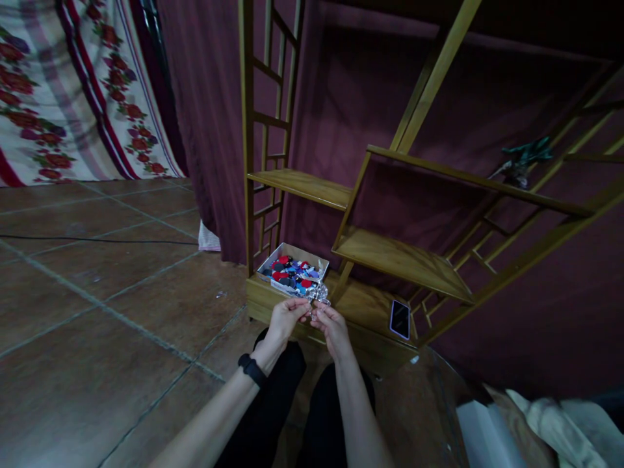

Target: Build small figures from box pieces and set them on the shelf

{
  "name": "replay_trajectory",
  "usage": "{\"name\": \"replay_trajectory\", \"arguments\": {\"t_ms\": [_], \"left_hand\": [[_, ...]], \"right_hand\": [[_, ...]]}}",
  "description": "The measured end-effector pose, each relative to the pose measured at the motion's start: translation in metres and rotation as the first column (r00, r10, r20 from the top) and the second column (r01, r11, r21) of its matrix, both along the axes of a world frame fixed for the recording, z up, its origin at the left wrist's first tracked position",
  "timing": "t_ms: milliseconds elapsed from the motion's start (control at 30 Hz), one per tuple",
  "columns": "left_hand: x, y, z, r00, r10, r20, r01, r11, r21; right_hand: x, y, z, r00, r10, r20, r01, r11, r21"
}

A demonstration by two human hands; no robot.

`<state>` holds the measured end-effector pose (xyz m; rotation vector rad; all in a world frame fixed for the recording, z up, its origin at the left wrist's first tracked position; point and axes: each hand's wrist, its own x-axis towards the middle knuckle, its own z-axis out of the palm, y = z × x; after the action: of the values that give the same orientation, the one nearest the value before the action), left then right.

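Head view: where's the clear piece (319,292) relative to the box (295,251)?

Just off the box's near right corner, on my side. It overlaps that corner from here; can't tell if they touch.

And from your hands?

Straight ahead of my fingertips, spreading away from me toward the box. Long axis unclear; too crumpled and blurred to call.

Which hand is nearer?

To the piece, neither clearly: it's between them. To the box, my left hand (287,316); my right hand (332,328) sits farther right of it.

Grip?

Left thumb and fingers pinch the near edge. Right does the same just beside, tips almost meeting. Can't make out exactly what's between them.

Looks?

See-through, shiny, crinkled, bright glints. Thin plastic, I'd judge. Box behind it is pale, open, loaded with red, dark and purple flat discs (279,276).

Anything else near?

Phone (400,319), well right of the box, on the same wooden shelf unit (358,301).
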<state>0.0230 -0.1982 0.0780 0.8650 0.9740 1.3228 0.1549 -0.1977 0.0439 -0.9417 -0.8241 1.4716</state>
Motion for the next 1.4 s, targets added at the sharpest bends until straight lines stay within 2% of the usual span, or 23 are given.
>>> {"name": "replay_trajectory", "arguments": {"t_ms": [133, 300, 467, 700, 1033, 1233, 1400], "left_hand": [[-0.003, -0.003, 0.002, 0.998, 0.023, -0.054, -0.021, 0.999, 0.034], [-0.013, 0.001, 0.000, 0.956, 0.235, -0.178, -0.224, 0.971, 0.079], [-0.014, 0.004, 0.000, 0.985, 0.103, -0.135, -0.102, 0.995, 0.012], [-0.010, 0.005, 0.001, 0.995, 0.009, -0.104, -0.012, 1.000, -0.027], [-0.017, 0.007, 0.001, 0.981, -0.193, -0.021, 0.190, 0.978, -0.082], [-0.015, 0.006, -0.001, 0.984, -0.147, 0.101, 0.157, 0.983, -0.099], [-0.014, 0.007, -0.007, 0.980, -0.090, 0.179, 0.113, 0.986, -0.119]], "right_hand": [[0.001, 0.000, -0.001, 0.999, -0.038, -0.032, 0.038, 0.999, -0.008], [0.004, -0.003, 0.003, 0.995, -0.057, -0.077, 0.057, 0.998, 0.001], [0.004, -0.007, 0.007, 0.996, -0.054, -0.074, 0.054, 0.998, 0.007], [0.006, -0.005, 0.003, 0.998, -0.044, -0.053, 0.044, 0.999, -0.003], [0.006, -0.003, 0.002, 0.997, -0.070, -0.009, 0.070, 0.998, 0.001], [0.005, -0.001, -0.001, 0.995, -0.104, 0.002, 0.104, 0.995, 0.003], [0.009, -0.002, -0.004, 0.962, -0.245, 0.122, 0.235, 0.968, 0.088]]}}
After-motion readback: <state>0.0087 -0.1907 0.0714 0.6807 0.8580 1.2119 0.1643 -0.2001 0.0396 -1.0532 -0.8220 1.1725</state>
